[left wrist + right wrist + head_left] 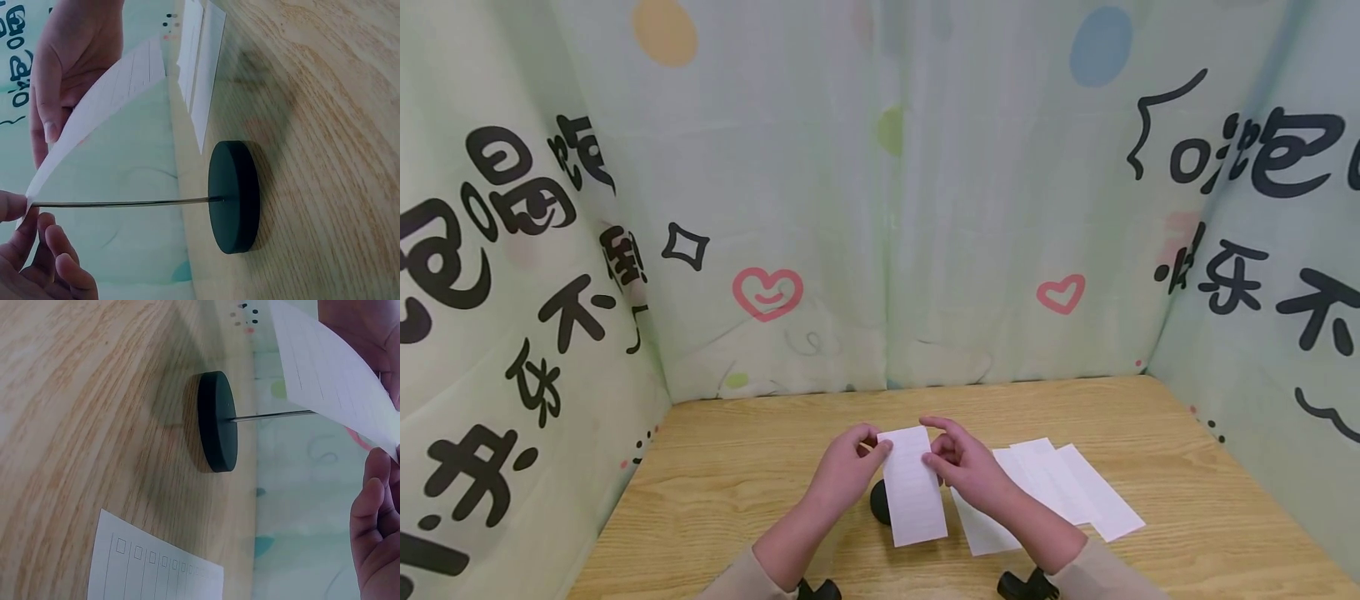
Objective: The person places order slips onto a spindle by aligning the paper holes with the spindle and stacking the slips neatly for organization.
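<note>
A white paper slip (913, 487) hangs upright between both hands in the head view, its lower part curving. The left hand (848, 467) pinches its upper left corner between thumb and fingers. At the right edge, the right hand (970, 462) holds the slip with its thumb, its index finger stretched along the top. Behind the slip stands a bill spike with a round black base (234, 197). Its thin metal rod (125, 203) rises to the paper, and the tip is at the left fingertips in the left wrist view. Faint ruled lines cross the slip.
To the right on the wooden table (722, 467) lie several overlapping white sheets (1052, 483), one printed with lines and small boxes (153, 569). Printed curtains (820, 208) enclose the table at the back and sides.
</note>
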The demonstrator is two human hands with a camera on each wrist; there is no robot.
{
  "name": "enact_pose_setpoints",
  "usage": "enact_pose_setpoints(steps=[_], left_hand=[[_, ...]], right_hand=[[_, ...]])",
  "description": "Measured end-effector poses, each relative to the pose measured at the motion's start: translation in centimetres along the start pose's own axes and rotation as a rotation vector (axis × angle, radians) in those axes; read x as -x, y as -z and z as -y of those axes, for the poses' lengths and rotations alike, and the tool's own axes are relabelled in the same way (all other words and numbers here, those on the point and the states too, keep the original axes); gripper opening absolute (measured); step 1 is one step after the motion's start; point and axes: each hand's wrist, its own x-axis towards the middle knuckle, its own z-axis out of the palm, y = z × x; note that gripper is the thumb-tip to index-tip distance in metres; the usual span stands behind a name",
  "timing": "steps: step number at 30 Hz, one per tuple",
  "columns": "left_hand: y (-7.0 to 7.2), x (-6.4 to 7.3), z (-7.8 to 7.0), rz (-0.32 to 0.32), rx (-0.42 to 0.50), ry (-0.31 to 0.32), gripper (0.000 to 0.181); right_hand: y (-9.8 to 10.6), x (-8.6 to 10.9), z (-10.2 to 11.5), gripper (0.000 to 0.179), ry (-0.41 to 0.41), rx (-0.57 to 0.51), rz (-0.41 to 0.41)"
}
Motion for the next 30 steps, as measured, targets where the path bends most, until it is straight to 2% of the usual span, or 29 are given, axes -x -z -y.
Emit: enact_pose_setpoints(steps=[10,14,20,25,30], left_hand=[[0.1,0.2,0.1,-0.002,0.024,-0.005,0.019],[0.1,0.3,0.2,0.006,0.028,0.006,0.021],[0.3,0.3,0.1,0.009,0.028,-0.016,0.021],[0.2,0.2,0.1,0.007,0.031,-0.018,0.019],[0.1,0.1,0.4,0.012,0.047,-0.03,0.017]], right_hand=[[-0.3,-0.1,0.3,0.049,-0.012,0.031,-0.009],[-0.4,0.4,1.9,0.047,-0.016,0.038,-0.009],[-0.4,1.0,3.8,0.044,0.005,0.033,-0.023],[-0.5,0.4,2.0,0.045,-0.031,0.05,-0.038],[-0.5,-0.2,-0.2,0.048,-0.022,0.041,-0.036]])
